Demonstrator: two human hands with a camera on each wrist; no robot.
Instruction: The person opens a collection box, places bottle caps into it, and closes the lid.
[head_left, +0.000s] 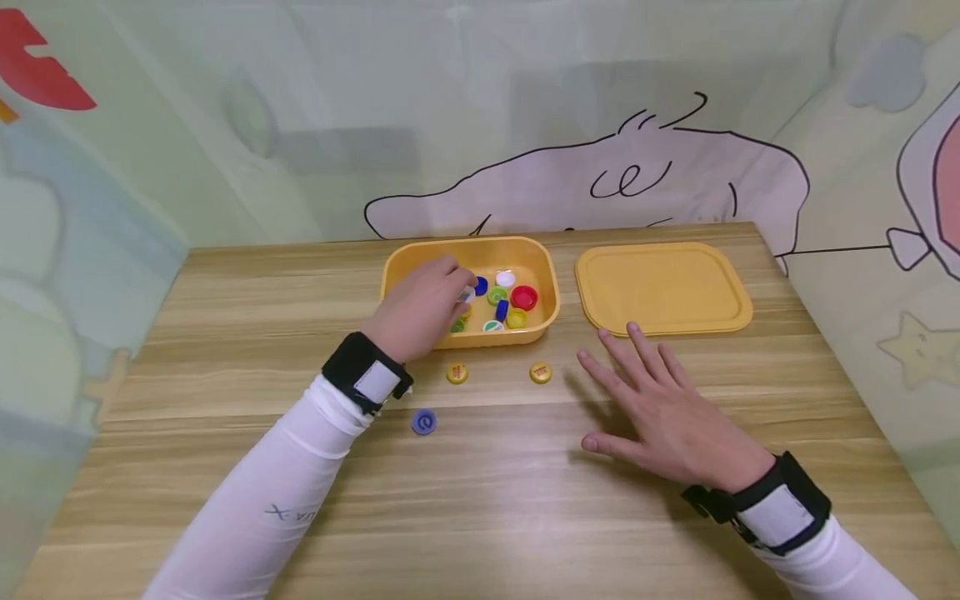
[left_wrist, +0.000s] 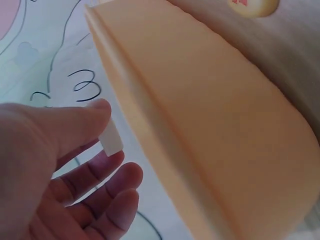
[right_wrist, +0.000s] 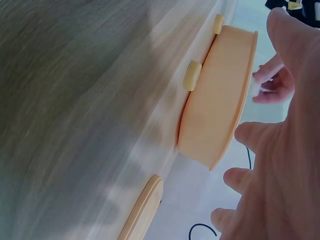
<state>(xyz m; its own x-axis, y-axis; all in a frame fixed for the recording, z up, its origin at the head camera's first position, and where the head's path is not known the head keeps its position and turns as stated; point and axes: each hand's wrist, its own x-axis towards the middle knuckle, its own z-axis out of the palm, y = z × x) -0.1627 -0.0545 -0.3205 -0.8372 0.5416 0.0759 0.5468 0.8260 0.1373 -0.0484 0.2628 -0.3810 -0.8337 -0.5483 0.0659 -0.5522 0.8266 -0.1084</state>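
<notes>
My left hand [head_left: 423, 308] is over the left part of a yellow plastic box [head_left: 551, 287], pinching a white bottle cap [left_wrist: 112, 139] between thumb and index finger. In the left wrist view the cap shows edge-on, above the box's rim. Inside the box lie several caps, among them a red cap [head_left: 524, 297], a white cap [head_left: 506, 278] and a blue cap [head_left: 502, 311]; my hand hides part of the box. My right hand [head_left: 667, 417] holds nothing, its fingers spread above the table just in front of the yellow lid [head_left: 663, 287].
Two yellow caps, a left one [head_left: 457, 372] and a right one [head_left: 541, 372], lie on the wooden table [head_left: 480, 517] in front of the box. Nearer to me is a blue-violet cap [head_left: 423, 422]. A printed cloth [head_left: 465, 108] hangs behind the table.
</notes>
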